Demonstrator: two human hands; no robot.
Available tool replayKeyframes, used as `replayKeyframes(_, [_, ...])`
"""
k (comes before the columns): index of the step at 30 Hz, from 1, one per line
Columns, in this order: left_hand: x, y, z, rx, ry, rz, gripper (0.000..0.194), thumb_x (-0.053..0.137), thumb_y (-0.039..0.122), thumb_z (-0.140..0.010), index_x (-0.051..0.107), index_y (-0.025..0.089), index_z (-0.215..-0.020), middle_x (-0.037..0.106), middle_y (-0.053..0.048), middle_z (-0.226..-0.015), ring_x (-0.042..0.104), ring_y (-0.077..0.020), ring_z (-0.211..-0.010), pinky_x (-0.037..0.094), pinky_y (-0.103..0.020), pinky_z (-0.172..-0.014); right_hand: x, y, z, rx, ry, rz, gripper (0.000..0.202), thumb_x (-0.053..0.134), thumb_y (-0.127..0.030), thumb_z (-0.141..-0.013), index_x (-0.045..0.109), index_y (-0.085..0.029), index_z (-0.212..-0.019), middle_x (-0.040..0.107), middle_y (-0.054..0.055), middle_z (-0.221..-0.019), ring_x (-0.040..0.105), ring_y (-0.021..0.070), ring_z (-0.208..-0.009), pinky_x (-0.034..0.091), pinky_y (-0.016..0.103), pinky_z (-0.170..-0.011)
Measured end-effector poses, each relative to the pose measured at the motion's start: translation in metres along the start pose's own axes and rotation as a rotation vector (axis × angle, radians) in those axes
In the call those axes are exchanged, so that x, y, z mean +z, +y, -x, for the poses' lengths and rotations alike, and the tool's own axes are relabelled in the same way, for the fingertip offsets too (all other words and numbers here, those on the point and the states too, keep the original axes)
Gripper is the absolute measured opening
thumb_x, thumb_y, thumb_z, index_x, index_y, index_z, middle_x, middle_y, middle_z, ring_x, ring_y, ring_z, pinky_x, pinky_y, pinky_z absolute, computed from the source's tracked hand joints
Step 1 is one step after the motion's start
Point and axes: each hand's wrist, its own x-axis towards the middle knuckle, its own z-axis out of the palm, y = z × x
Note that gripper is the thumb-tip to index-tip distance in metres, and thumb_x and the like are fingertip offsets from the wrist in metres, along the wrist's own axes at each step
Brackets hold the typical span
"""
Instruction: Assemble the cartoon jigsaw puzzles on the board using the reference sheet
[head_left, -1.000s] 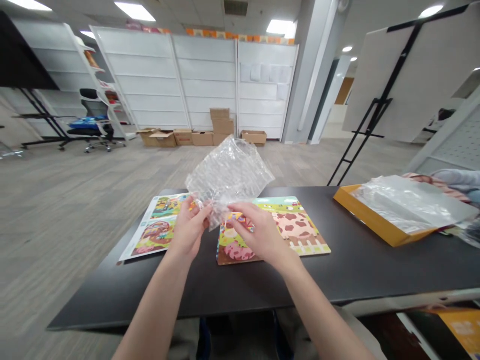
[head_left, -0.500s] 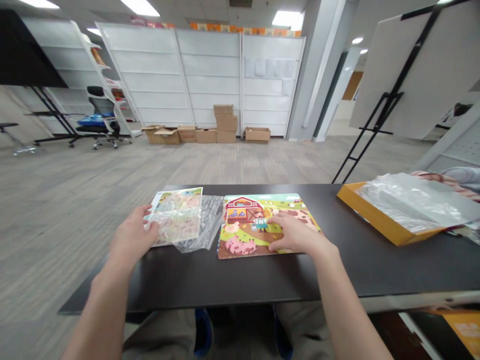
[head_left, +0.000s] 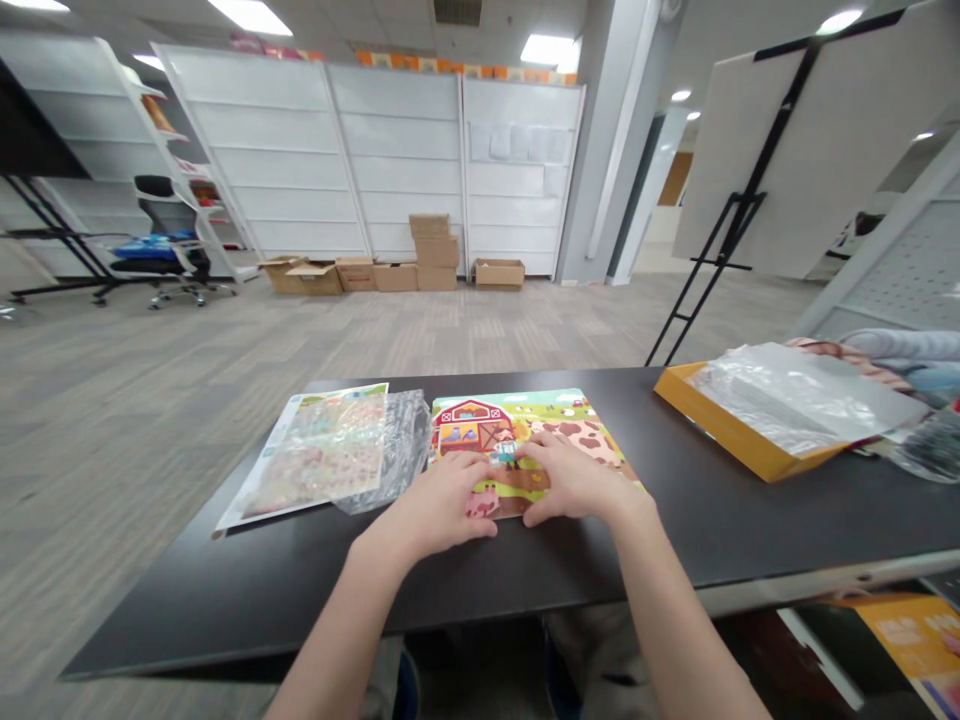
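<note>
A colourful farm picture board (head_left: 600,440) lies flat on the black table (head_left: 720,500), showing a red barn, a farmer, a cow and a pig. My left hand (head_left: 442,505) is over its lower left part, fingers stretched and thumb apart near the front edge. On the middle of the board rests my right hand (head_left: 574,480), its fingers spread and its thumb by the front edge. Together the hands hide part of the picture. To the left lies a printed farm sheet (head_left: 322,450), with crinkled clear plastic wrap (head_left: 405,450) beside and partly over it.
An orange-yellow box lid (head_left: 750,440) with clear plastic in it sits at the table's right, beside folded cloth (head_left: 885,365). Below the table's right edge is another orange box (head_left: 907,635). Cardboard boxes (head_left: 435,250) stand by white shelving across the floor.
My left hand has moved right, from the printed sheet to the farm board. The sheet now lies further left and nearer me. My right hand stays on the board. The view has shifted slightly.
</note>
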Motion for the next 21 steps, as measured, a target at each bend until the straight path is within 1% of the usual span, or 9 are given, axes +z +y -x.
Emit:
replayKeyframes(3, [0.003,-0.012,-0.006,-0.021,-0.001,0.006,0.046,0.083,0.032,-0.072,0.069,0.022,-0.115,0.066,-0.01,-0.13,0.058,-0.0302,-0.124,0.045,-0.044,-0.107,0.001,0.008,-0.001,-0.014,0.0,-0.038,0.075,0.091,-0.046,-0.058,0.065,-0.023,-0.125,0.057,0.01,-0.125,0.054,0.0316,-0.117,0.045,0.045,-0.1])
replayKeyframes(5, [0.002,-0.016,-0.007,-0.015,0.019,0.002,0.041,0.082,0.033,-0.073,0.07,0.021,-0.11,0.068,-0.009,-0.126,0.06,-0.0299,-0.12,0.047,-0.043,-0.104,0.0,0.01,-0.002,-0.017,0.001,-0.056,0.074,0.091,-0.047,-0.058,0.066,-0.023,-0.123,0.056,0.01,-0.124,0.054,0.0309,-0.116,0.045,0.045,-0.1])
replayKeyframes(7, [0.0,-0.016,-0.005,0.006,0.034,0.001,0.036,0.08,0.034,-0.074,0.072,0.021,-0.107,0.07,-0.009,-0.122,0.062,-0.0297,-0.117,0.048,-0.042,-0.102,-0.001,0.008,-0.002,-0.016,-0.005,-0.064,0.073,0.092,-0.047,-0.058,0.067,-0.022,-0.121,0.057,0.01,-0.123,0.055,0.0309,-0.115,0.045,0.045,-0.099])
replayKeyframes(9, [-0.002,-0.013,-0.003,0.019,0.038,0.017,0.03,0.077,0.036,-0.078,0.073,0.02,-0.103,0.073,-0.008,-0.116,0.066,-0.0279,-0.11,0.049,-0.039,-0.097,-0.003,0.005,-0.003,-0.019,-0.017,-0.082,0.071,0.092,-0.047,-0.058,0.068,-0.021,-0.12,0.057,0.01,-0.121,0.054,0.0309,-0.114,0.045,0.045,-0.099])
replayKeyframes(12, [-0.004,-0.01,0.001,0.014,0.048,0.038,0.022,0.071,0.038,-0.084,0.074,0.021,-0.096,0.075,-0.005,-0.102,0.069,-0.023,-0.093,0.051,-0.032,-0.085,-0.004,-0.002,-0.003,-0.042,-0.043,-0.133,0.068,0.091,-0.046,-0.06,0.068,-0.023,-0.119,0.059,0.008,-0.119,0.055,0.0299,-0.114,0.045,0.043,-0.099])
replayKeyframes(14, [-0.004,-0.01,0.003,0.005,0.066,0.038,0.022,0.065,0.04,-0.089,0.073,0.021,-0.095,0.076,-0.004,-0.095,0.068,-0.0205,-0.085,0.05,-0.029,-0.077,-0.002,-0.005,-0.004,-0.06,-0.051,-0.16,0.067,0.091,-0.045,-0.06,0.068,-0.024,-0.12,0.06,0.008,-0.118,0.055,0.0295,-0.114,0.045,0.042,-0.098])
replayKeyframes(16, [-0.003,-0.012,0.004,0.002,0.086,0.027,0.025,0.059,0.042,-0.094,0.073,0.022,-0.097,0.076,-0.004,-0.096,0.068,-0.0198,-0.085,0.049,-0.028,-0.075,0.0,-0.009,-0.006,-0.08,-0.045,-0.173,0.066,0.092,-0.044,-0.06,0.069,-0.024,-0.119,0.06,0.007,-0.117,0.055,0.0294,-0.114,0.045,0.041,-0.097])
replayKeyframes(18, [-0.002,-0.013,0.005,-0.004,0.106,-0.003,0.028,0.053,0.043,-0.098,0.072,0.022,-0.099,0.076,-0.004,-0.099,0.068,-0.0202,-0.09,0.05,-0.029,-0.078,0.003,-0.013,-0.008,-0.1,-0.03,-0.18,0.064,0.092,-0.044,-0.061,0.069,-0.023,-0.117,0.061,0.008,-0.116,0.057,0.0289,-0.111,0.046,0.04,-0.094])
replayKeyframes(21, [-0.002,-0.016,0.006,-0.027,0.12,-0.079,0.03,0.051,0.044,-0.1,0.072,0.022,-0.102,0.076,-0.006,-0.102,0.069,-0.0218,-0.094,0.05,-0.03,-0.081,0.007,-0.022,-0.012,-0.145,0.005,-0.182,0.049,0.088,-0.043,-0.068,0.071,-0.022,-0.109,0.066,0.006,-0.106,0.06,0.0256,-0.1,0.047,0.035,-0.085])
